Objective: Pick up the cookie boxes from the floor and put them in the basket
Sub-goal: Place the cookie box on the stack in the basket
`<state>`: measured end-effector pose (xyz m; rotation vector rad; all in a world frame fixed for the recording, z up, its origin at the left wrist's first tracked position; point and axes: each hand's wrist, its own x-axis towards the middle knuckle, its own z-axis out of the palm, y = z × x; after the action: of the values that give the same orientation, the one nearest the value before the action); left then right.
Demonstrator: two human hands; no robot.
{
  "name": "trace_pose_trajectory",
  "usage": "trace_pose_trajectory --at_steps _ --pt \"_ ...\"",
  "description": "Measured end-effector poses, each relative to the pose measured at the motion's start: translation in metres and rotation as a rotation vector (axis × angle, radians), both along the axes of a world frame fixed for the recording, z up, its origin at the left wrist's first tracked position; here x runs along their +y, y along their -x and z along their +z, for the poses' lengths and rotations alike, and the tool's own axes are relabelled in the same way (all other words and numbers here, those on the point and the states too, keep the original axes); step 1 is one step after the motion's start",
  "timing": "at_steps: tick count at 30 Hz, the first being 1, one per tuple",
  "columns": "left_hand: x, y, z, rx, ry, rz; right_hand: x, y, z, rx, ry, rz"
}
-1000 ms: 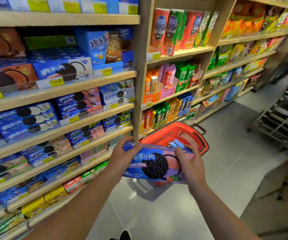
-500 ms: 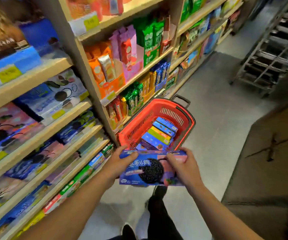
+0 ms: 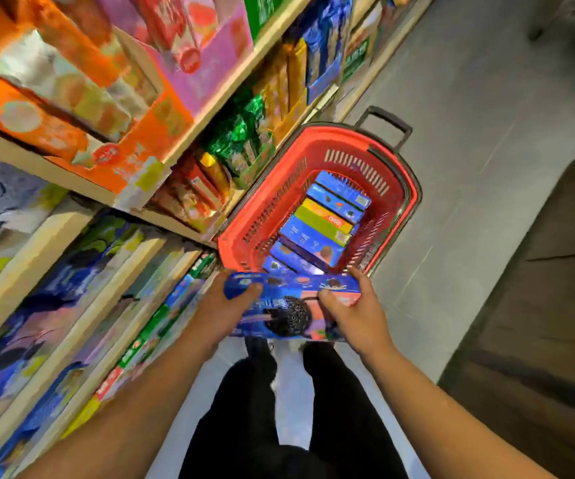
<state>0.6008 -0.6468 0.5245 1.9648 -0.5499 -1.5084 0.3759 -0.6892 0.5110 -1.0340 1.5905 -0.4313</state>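
Blue cookie box [image 3: 287, 307] held level between both hands: left hand [image 3: 222, 311] and right hand [image 3: 355, 314] each pinch one end, thumbs on top, remaining fingers [image 3: 356, 276] curled over the far edge. Compared with half a second earlier, the box sits closer to the near rim of the red basket [image 3: 261, 216], which holds further boxes. Grey tiled floor [image 3: 486, 115]; stocked shelves [image 3: 113, 257] at left.
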Motion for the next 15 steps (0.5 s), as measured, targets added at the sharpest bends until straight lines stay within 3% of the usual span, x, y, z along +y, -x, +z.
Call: trace_pose_trajectory --at_steps 7,10,15 --pt "-0.066 -0.021 -0.099 0.043 -0.057 -0.105 -0.013 -0.029 -0.118 0.025 -0.201 -0.279" --pt "-0.101 -0.036 -0.159 -0.059 -0.059 -0.178 -0.025 -0.047 -0.169 0.052 -0.226 -0.347" --pt "-0.147 -0.05 -0.254 -0.267 0.01 -0.472 -0.045 -0.068 -0.256 0.093 -0.205 -0.453"
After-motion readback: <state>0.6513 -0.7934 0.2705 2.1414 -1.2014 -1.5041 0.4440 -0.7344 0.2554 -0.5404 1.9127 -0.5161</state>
